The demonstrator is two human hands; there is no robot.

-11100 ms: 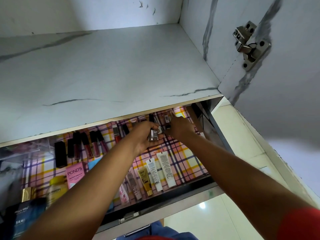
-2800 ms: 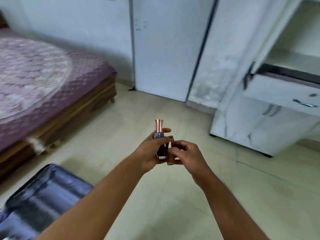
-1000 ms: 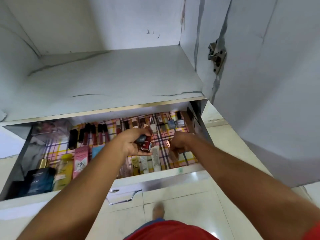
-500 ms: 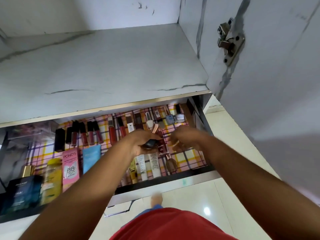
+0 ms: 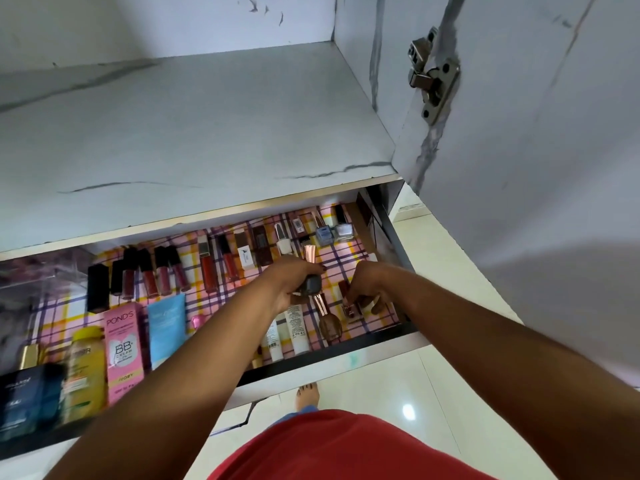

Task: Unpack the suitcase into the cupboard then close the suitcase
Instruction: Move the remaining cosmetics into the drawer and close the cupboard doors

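Unpacking step: my left hand (image 5: 294,282) grips a dark bottle (image 5: 310,285) over the drawer (image 5: 388,336). Right hand (image 5: 369,285) pinches a red bottle (image 5: 349,308) nr drawer's front-right corner; next, set both down w/o toppling neighbours.

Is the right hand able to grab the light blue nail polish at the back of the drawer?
Probably yes, once it sets down the red bottle it pinches. The light blue nail polish lies uncovered just beyond the right hand, nothing between.

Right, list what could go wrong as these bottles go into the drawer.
1. The left hand holds a dark bottle above the tubes; a slipped grip might drop it onto them.
2. The right hand pinches a red bottle beside a lying rose-capped bottle; a nudge might roll it.
3. The upright nail polishes at the back could topple if bumped.
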